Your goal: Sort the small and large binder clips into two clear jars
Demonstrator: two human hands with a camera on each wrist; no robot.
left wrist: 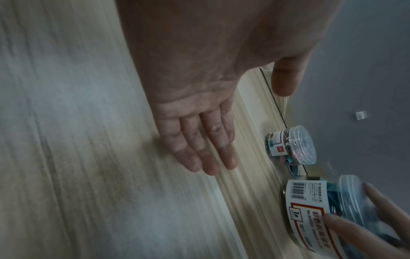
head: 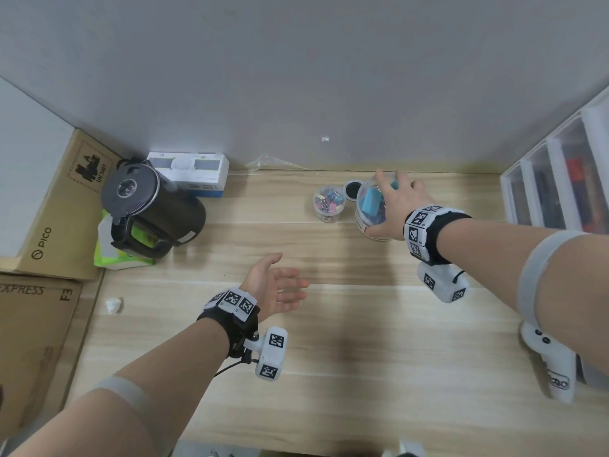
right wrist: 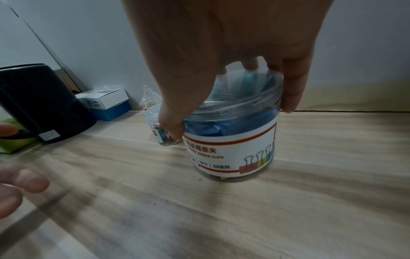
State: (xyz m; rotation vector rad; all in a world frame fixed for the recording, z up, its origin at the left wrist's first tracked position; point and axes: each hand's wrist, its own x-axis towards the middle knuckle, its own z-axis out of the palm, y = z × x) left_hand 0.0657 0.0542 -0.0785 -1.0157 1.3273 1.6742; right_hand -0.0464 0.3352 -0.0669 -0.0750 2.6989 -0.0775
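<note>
Two jars stand at the back of the surface (head: 329, 324), and from the head we see our right hand (head: 393, 206) over the large jar (head: 370, 209), the small jar (head: 329, 203) just beside it. By the left wrist, our left hand (left wrist: 199, 122) is flat, fingers (left wrist: 206, 149) straight, holding nothing. By the right wrist, fingers (right wrist: 292, 87) curl round the rim over blue large clips (right wrist: 210, 129); sorting looks finished.

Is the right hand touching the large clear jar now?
Touching. The right wrist view shows the right hand with thumb and fingers curled round the rim of the large jar.
</note>
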